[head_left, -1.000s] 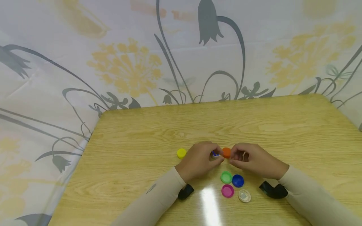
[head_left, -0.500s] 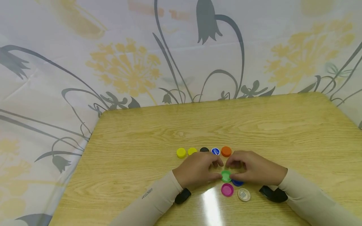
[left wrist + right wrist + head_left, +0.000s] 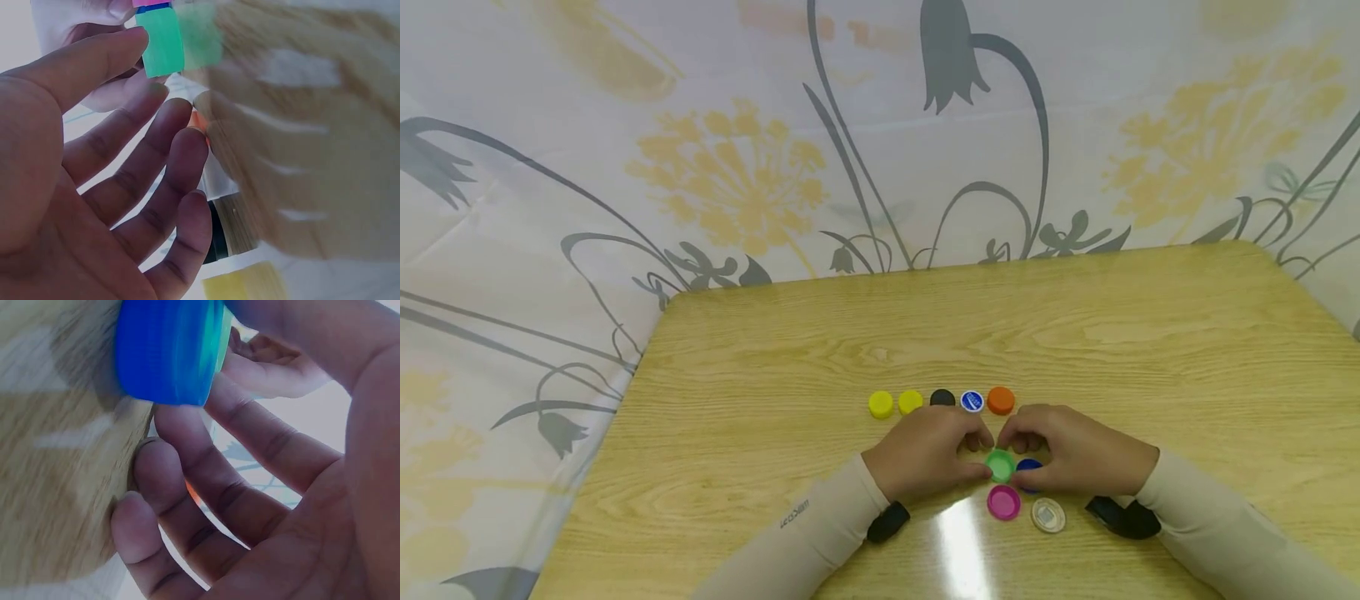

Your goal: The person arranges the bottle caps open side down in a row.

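A green bottle cap [image 3: 1000, 467] lies hollow side up on the table between both hands. My left hand [image 3: 925, 452] has its thumb at the cap's left rim, fingers curled around its far side. From the right, my right hand [image 3: 1086, 452] holds its thumb and index finger close around the same cap. A blue bottle cap [image 3: 169, 353] lies beside the green one, partly hidden under the right thumb in the head view. Nearer the person are a magenta bottle cap [image 3: 1003, 503] and a pale round cap [image 3: 1048, 516] with a square mark.
Beyond the hands runs a row of caps: a yellow cap [image 3: 881, 405], another yellow cap [image 3: 911, 402], a black cap [image 3: 942, 397], a blue-and-white cap [image 3: 972, 402] and an orange cap [image 3: 1001, 401]. A flower-patterned cloth [image 3: 880, 150] hangs behind the wooden table [image 3: 760, 350].
Both hands have left the orange cap, which stays at the row's right end, and have come nearer the person to the green cap. Their fingers have since drawn closer around it.
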